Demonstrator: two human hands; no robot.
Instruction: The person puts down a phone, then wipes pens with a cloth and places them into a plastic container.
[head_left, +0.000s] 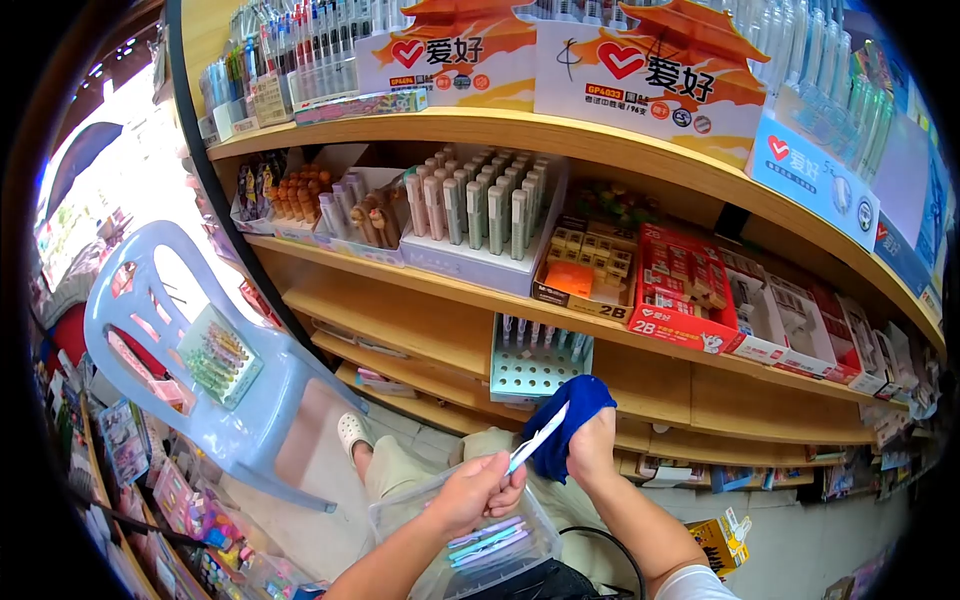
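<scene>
My left hand (476, 494) is closed on a slim white pen (541, 434) that points up and to the right. In my right hand (592, 448) is a bunched dark blue cloth (590, 402), touching or just behind the pen's upper part. Below my left hand a clear plastic box (405, 528) rests on my lap, with several purple, white and light-blue pens (488, 541) lying in it. Just beyond the cloth, a pale teal display stand (512, 378) with rows of holes sits at the shelf; pens stand in its back rows.
A light-blue plastic chair (262, 385) at left carries a box of colourful pens (220, 358). Wooden shelves (420, 318) in front hold a tray of upright grey and pink sticks (470, 262), a red 2B box (684, 290) and pen displays. A yellow box (712, 545) is on the floor.
</scene>
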